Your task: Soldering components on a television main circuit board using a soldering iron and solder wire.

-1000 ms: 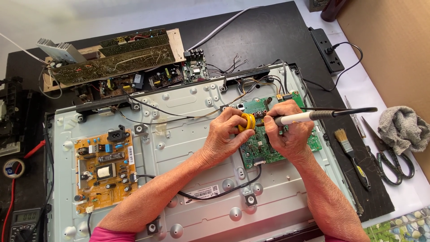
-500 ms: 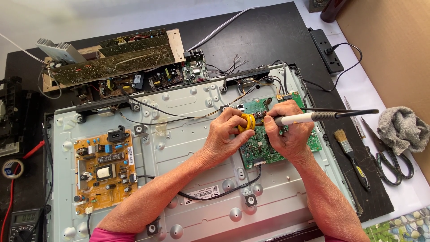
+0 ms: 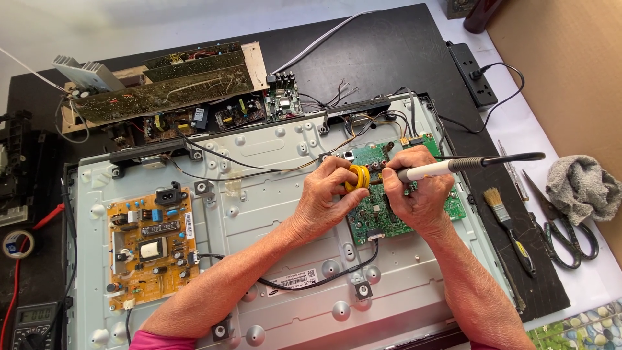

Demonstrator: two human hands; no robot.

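Observation:
My left hand (image 3: 327, 194) grips a small yellow spool (image 3: 358, 177) and holds it over a green circuit board (image 3: 379, 210). My right hand (image 3: 418, 191) holds a soldering iron (image 3: 453, 166) with a white and black handle, its tip pointing left toward the spool. Both hands rest on the green board, which is mounted on the right part of a grey metal television back panel (image 3: 278, 253). Where the iron's tip meets the board is hidden between my fingers.
An orange power board (image 3: 149, 240) sits on the panel's left. Loose circuit boards (image 3: 168, 84) lie behind. A brush (image 3: 508, 223), scissors (image 3: 564, 233), a grey rag (image 3: 583, 188) and a power strip (image 3: 473, 74) lie to the right; a multimeter (image 3: 29, 324) and a tape roll (image 3: 16, 243) lie to the left.

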